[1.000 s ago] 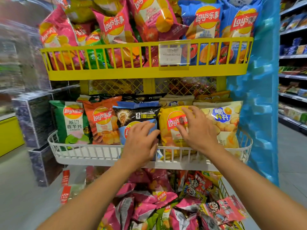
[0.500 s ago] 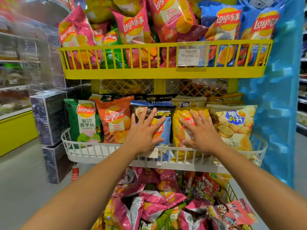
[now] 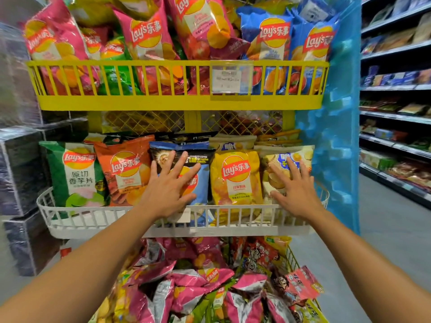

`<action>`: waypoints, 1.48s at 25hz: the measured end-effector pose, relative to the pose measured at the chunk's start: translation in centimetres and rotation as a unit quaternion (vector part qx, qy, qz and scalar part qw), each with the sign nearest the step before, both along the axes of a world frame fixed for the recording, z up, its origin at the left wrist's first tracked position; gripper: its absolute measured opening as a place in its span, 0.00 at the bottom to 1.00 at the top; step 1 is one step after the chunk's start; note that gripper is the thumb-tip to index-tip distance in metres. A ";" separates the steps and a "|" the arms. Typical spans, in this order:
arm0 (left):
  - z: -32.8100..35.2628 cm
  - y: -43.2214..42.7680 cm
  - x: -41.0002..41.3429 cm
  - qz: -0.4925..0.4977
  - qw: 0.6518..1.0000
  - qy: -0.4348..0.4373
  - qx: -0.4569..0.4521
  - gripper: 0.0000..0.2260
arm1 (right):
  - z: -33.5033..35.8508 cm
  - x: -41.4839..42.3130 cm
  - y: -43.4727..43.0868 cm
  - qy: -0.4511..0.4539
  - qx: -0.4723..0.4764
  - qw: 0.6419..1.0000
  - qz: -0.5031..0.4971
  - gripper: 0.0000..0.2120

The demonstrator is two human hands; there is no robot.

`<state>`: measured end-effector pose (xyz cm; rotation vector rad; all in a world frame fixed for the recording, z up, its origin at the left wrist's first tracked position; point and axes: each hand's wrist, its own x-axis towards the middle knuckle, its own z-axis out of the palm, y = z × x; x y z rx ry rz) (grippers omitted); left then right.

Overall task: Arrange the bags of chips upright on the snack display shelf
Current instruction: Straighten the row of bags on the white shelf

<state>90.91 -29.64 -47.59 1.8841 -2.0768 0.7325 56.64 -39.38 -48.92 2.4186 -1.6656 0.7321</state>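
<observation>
Bags of chips are standing upright in a row inside the white basket. I'm pressing my left hand, fingers spread, flat against the blue bag, and my right hand, equally spread, against the pale bag at the basket's right end; neither is gripping. The yellow bag is standing between them (unsupported). I'm judging that pushing unevenly could tip it backward or slump its neighbours.

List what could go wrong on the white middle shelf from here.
1. The left hand lies flat on the blue bag, not gripping; it may slump once released.
2. The right hand presses the pale bag at the white shelf end; it could tip sideways or get crushed.
</observation>
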 end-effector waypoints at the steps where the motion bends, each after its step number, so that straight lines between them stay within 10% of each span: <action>1: 0.1 0.1 0.0 -0.003 1.000 0.000 -0.003 0.34 | 0.1 0.1 0.3 0.000 -0.012 1.000 -0.002 0.35; 9: -0.9 4.3 7.3 -0.035 0.966 0.083 -0.241 0.10 | -0.3 12.2 7.2 -0.053 -0.111 0.979 0.162 0.29; 17: 0.4 2.4 14.8 0.125 0.987 0.096 0.015 0.40 | -3.0 20.3 8.7 -0.052 -0.094 0.977 0.185 0.33; 24: 0.2 0.5 16.9 0.119 0.990 -0.029 0.069 0.41 | -2.5 20.7 9.1 -0.027 -0.074 0.985 0.155 0.33; 37: 2.1 7.6 7.4 0.071 0.975 0.124 0.171 0.35 | 1.1 19.1 9.8 -0.031 0.029 0.983 0.177 0.33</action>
